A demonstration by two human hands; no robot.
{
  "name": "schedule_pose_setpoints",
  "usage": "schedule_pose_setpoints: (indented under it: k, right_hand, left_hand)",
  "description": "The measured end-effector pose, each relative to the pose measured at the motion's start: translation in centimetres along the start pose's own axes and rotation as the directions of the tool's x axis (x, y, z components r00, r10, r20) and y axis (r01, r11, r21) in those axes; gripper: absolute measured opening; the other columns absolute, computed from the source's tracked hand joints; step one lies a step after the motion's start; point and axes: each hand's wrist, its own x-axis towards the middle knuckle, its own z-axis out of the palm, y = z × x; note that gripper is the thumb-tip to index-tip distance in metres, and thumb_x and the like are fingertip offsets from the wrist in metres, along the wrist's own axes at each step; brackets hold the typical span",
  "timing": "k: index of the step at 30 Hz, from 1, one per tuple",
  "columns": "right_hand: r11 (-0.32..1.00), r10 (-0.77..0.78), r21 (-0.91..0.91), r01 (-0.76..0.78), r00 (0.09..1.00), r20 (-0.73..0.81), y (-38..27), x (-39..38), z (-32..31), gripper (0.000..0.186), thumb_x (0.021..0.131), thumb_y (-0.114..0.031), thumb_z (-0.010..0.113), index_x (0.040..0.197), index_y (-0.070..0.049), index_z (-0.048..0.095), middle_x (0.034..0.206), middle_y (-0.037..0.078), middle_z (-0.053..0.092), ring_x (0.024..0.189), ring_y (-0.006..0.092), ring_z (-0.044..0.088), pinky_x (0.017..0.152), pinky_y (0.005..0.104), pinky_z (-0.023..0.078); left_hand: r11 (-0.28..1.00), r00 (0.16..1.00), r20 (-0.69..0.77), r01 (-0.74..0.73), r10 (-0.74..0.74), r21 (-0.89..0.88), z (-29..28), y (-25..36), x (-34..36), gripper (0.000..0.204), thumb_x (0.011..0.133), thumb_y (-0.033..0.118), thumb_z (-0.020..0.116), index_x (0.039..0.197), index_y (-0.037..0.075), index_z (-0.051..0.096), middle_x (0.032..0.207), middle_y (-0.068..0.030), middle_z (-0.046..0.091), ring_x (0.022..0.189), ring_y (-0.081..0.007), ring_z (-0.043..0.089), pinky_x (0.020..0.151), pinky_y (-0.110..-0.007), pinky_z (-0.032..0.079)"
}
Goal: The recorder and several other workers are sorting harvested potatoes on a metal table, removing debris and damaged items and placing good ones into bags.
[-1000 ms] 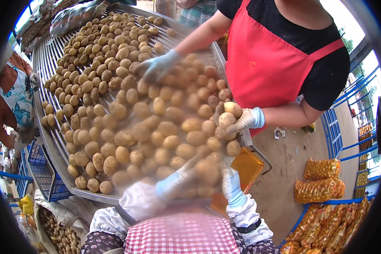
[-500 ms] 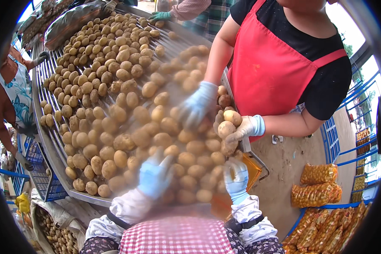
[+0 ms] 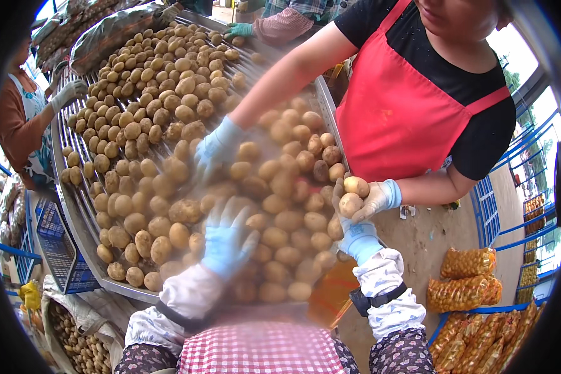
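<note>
My left hand (image 3: 229, 240), in a pale blue and white glove, lies with spread fingers on the potatoes (image 3: 161, 248) at the near part of the metal sorting table (image 3: 121, 288). My right hand (image 3: 359, 242), gloved alike, is at the table's right edge, just below a co-worker's gloved hand (image 3: 375, 201) that holds potatoes (image 3: 351, 204). A potato (image 3: 335, 228) sits beside my right fingertips. Those fingers are mostly hidden, so their grip is unclear. The co-worker's other gloved hand (image 3: 217, 148) reaches over the middle of the pile. A hazy smear blurs the centre.
The co-worker in a red apron (image 3: 399, 106) stands at the right side. Another person (image 3: 28, 124) works at the left, and a green-gloved hand (image 3: 240, 30) is at the far edge. Filled mesh sacks (image 3: 464, 293) lie at right; a blue crate (image 3: 59, 249) and an open potato sack (image 3: 81, 343) stand left.
My right hand has moved up toward the co-worker's held potatoes. My left hand has shifted slightly up, fingers spreading. The co-worker's reaching hand has swept left across the pile.
</note>
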Motion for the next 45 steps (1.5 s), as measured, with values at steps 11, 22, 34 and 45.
schedule_pose_setpoints:
  k: [11, 22, 34, 45]
  right_hand:
    - [0.845, 0.244, 0.514, -0.144, 0.961, -0.131, 0.0, -3.4, 0.3, 0.081, 0.064, -0.038, 0.082, 0.127, -0.004, 0.046, 0.120, 0.019, 0.056, 0.108, 0.0358, 0.057, 0.091, 0.0420, 0.048]
    - [-0.014, 0.116, 1.000, -0.015, 0.993, 0.017, -7.3, -5.1, 0.5, 0.049, 0.095, -0.031, 0.057, 0.131, 0.000, 0.046, 0.118, 0.014, 0.058, 0.105, 0.0213, 0.058, 0.090, 0.0316, 0.048]
    - [0.947, -0.122, 0.197, 0.254, 0.850, -0.512, -3.7, -1.3, 7.2, 0.061, 0.080, -0.038, 0.065, 0.131, -0.008, 0.050, 0.136, 0.022, 0.045, 0.130, 0.0397, 0.037, 0.106, 0.0509, 0.033]
    - [0.956, -0.207, 0.123, 0.266, 0.910, -0.358, -7.7, -0.3, 4.3, 0.068, 0.072, -0.038, 0.072, 0.132, -0.013, 0.052, 0.132, 0.019, 0.051, 0.129, 0.0410, 0.038, 0.106, 0.0513, 0.032]
  left_hand:
    - [0.800, 0.982, -0.056, -0.178, 0.179, -0.573, -3.3, 2.1, -2.4, 0.052, 0.076, 0.005, 0.066, 0.126, -0.003, 0.052, 0.114, -0.0238, 0.059, 0.103, -0.0380, 0.059, 0.089, -0.043, 0.048]
    - [-0.315, 0.774, 0.633, 0.607, 0.025, -0.730, -3.4, 5.7, -0.4, 0.081, 0.084, 0.020, 0.071, 0.148, 0.008, 0.023, 0.138, -0.0112, 0.043, 0.123, -0.0205, 0.049, 0.099, -0.032, 0.045]
    - [-0.102, 0.791, 0.418, 0.419, -0.446, -0.902, -7.1, -3.5, -6.3, 0.078, 0.077, 0.038, 0.079, 0.137, 0.004, 0.043, 0.122, -0.0096, 0.055, 0.108, -0.0198, 0.058, 0.094, -0.034, 0.050]
    - [0.874, 0.828, -0.289, 0.478, -0.481, -0.086, -9.7, -8.4, -13.3, 0.075, 0.066, 0.007, 0.075, 0.135, 0.004, 0.047, 0.122, -0.0162, 0.056, 0.113, -0.0317, 0.054, 0.101, -0.041, 0.042]
